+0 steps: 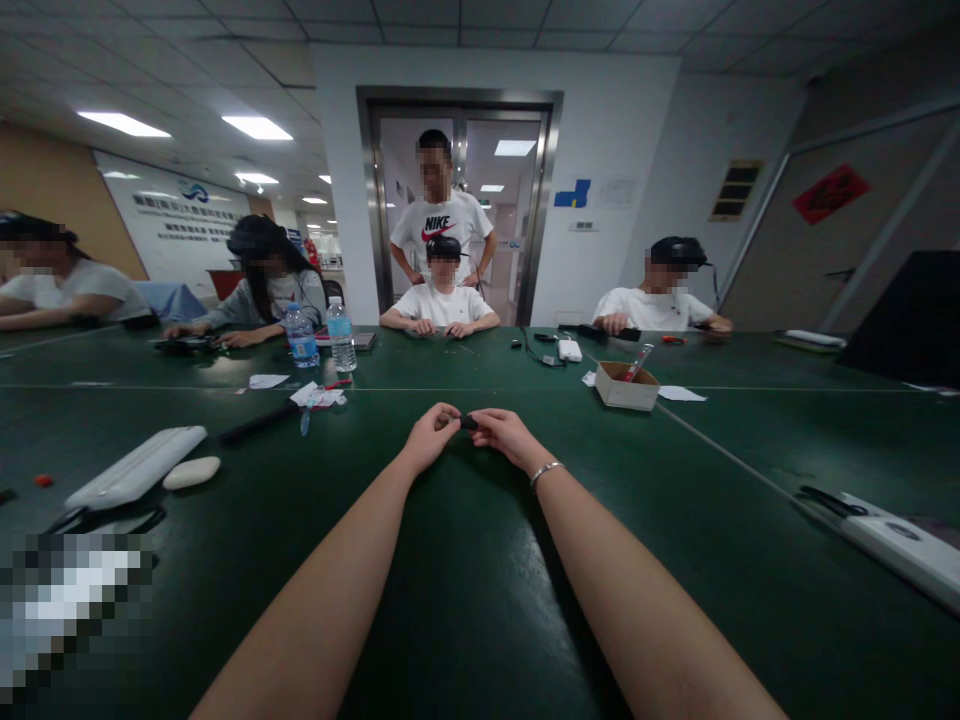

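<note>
Both my arms reach forward over the dark green table. Between my hands is a small black object, too small for its kind to show. My left hand pinches its left end with the fingertips. From the other side my right hand grips it, fingers closed, a silver bracelet at the wrist. The two hands nearly meet, just above or on the tabletop; I cannot tell which. Part of the object is hidden behind the fingers.
Left lie a white pouch, a white mouse-shaped item and a dark stick-like thing. Two water bottles stand beyond paper scraps. A small box sits ahead right, a white device far right. Several people sit opposite.
</note>
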A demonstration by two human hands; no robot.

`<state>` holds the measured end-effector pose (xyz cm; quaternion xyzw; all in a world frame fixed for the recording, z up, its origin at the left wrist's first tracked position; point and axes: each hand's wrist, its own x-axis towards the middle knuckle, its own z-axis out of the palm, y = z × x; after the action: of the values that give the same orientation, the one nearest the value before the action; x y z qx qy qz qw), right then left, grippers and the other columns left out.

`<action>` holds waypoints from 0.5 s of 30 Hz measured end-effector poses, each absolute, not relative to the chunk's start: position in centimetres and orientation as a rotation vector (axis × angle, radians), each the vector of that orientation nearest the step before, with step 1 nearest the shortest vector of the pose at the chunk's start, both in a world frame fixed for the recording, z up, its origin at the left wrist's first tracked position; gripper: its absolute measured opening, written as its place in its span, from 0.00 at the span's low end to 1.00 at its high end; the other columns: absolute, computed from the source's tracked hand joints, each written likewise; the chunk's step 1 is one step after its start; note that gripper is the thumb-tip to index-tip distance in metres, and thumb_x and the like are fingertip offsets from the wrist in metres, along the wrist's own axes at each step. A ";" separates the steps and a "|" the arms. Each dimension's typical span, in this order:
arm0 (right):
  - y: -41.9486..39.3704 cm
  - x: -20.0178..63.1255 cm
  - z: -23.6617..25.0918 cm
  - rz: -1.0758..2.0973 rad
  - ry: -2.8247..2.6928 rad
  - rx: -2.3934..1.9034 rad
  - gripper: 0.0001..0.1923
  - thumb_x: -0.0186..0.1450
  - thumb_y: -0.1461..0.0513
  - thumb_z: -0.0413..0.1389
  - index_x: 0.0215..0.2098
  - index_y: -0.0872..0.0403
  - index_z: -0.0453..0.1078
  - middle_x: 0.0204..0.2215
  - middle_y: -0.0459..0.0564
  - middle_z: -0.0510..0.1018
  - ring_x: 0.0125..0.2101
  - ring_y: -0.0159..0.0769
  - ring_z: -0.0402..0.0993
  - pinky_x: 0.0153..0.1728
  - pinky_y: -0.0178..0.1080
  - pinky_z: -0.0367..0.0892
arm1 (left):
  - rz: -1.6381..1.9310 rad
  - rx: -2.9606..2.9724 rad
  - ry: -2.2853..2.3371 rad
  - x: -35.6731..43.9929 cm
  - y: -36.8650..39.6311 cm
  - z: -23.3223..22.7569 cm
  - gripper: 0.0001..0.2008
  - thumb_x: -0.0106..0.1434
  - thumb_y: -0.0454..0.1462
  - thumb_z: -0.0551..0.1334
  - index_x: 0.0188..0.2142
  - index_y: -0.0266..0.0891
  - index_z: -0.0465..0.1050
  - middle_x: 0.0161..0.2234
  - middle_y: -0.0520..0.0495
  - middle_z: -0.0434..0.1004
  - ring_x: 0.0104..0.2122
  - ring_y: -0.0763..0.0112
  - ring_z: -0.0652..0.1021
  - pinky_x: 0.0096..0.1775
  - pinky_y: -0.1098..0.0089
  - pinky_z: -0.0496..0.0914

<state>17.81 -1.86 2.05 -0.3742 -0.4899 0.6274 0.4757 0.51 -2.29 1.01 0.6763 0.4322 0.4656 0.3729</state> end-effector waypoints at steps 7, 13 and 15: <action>-2.0 17.7 2.3 1.535 -1.200 -0.931 0.04 0.62 0.67 0.57 0.35 0.63 0.71 0.24 0.52 0.76 0.19 0.27 0.71 0.20 0.27 0.71 | 1.209 1.701 1.123 0.6 -2.2 0.9 0.13 0.57 0.42 0.58 0.41 0.39 0.67 0.30 0.50 0.70 0.28 0.74 0.71 0.28 0.74 0.64; -2.2 17.7 2.5 1.541 -1.201 -0.935 0.04 0.62 0.68 0.57 0.35 0.63 0.71 0.23 0.52 0.76 0.19 0.27 0.71 0.20 0.27 0.71 | 1.211 1.736 1.100 0.6 -1.5 0.3 0.13 0.59 0.42 0.56 0.40 0.38 0.68 0.26 0.51 0.68 0.25 0.74 0.69 0.28 0.74 0.63; -2.2 17.7 2.5 1.542 -1.207 -0.931 0.04 0.62 0.68 0.56 0.35 0.63 0.71 0.23 0.51 0.76 0.19 0.27 0.71 0.20 0.27 0.71 | 1.225 1.730 1.095 0.6 -1.5 0.2 0.12 0.58 0.42 0.56 0.39 0.38 0.68 0.27 0.51 0.69 0.26 0.74 0.69 0.28 0.73 0.63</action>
<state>17.71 -2.22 2.52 -0.3795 -0.4922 0.6285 0.4676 0.58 -1.47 0.23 0.6739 0.4267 0.4773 0.3687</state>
